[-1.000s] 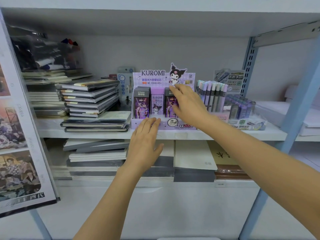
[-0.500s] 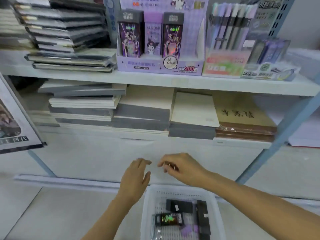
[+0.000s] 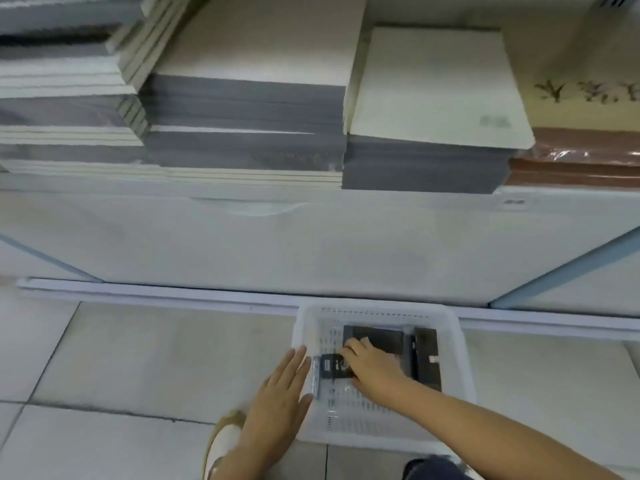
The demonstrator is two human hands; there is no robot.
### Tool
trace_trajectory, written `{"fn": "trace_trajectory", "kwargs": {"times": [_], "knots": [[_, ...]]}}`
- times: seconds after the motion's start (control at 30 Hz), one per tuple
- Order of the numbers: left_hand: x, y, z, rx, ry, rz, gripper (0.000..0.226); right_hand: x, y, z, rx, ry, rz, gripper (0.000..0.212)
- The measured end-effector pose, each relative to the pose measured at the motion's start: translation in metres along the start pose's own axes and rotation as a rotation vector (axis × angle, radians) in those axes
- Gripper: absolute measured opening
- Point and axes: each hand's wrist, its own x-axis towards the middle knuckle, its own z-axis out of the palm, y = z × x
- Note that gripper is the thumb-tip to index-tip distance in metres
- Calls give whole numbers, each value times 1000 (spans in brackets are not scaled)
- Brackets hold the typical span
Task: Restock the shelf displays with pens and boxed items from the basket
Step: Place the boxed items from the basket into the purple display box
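A white plastic basket (image 3: 462,368) stands on the tiled floor in front of the shelf base. Inside lie several dark boxed items: a flat one (image 3: 379,336) at the back and a narrow one (image 3: 427,358) along the right wall. My right hand (image 3: 372,370) reaches into the basket, its fingers curled over a small dark box (image 3: 330,367) near the left wall. My left hand (image 3: 280,393) is flat with straight fingers against the outside of the basket's left rim. The display shelf with the pens is out of view.
Stacks of grey and cream notebooks (image 3: 249,109) fill the low shelf above, with a brown wrapped pack (image 3: 581,157) at the right. A white base panel (image 3: 311,244) faces the basket. A blue shelf upright (image 3: 568,271) slants at the right. My shoe (image 3: 221,441) is left of the basket.
The view has dropped from the upper display to the floor. Both hands have come down from the shelf; my right hand has gone into the basket and closed on a small dark box.
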Motion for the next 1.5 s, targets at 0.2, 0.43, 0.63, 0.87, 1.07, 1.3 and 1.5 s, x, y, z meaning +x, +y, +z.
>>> {"fn": "trace_trajectory", "kwargs": {"times": [0.2,0.43,0.63,0.87,1.07,1.3,1.5], "knots": [[-1,-6,12,-77,75,32,55,6,-3,26,-195,50,5,61],[9,9,-2,-411,464,-100,26,-16,1,2,414,213,115,57],[28,39,-27,-1391,246,-344,18,-15,-41,-27,768,315,9,58],[19,2,-26,-1524,354,-678,20,-4,-29,-9,771,193,46,32],[13,2,-12,-1307,172,-597,15,13,-34,28,509,-14,138,71],[12,1,-12,-1265,167,-573,13,17,-49,39,618,76,100,33],[15,4,-12,-1125,183,-526,19,9,-39,13,959,139,94,25]]}}
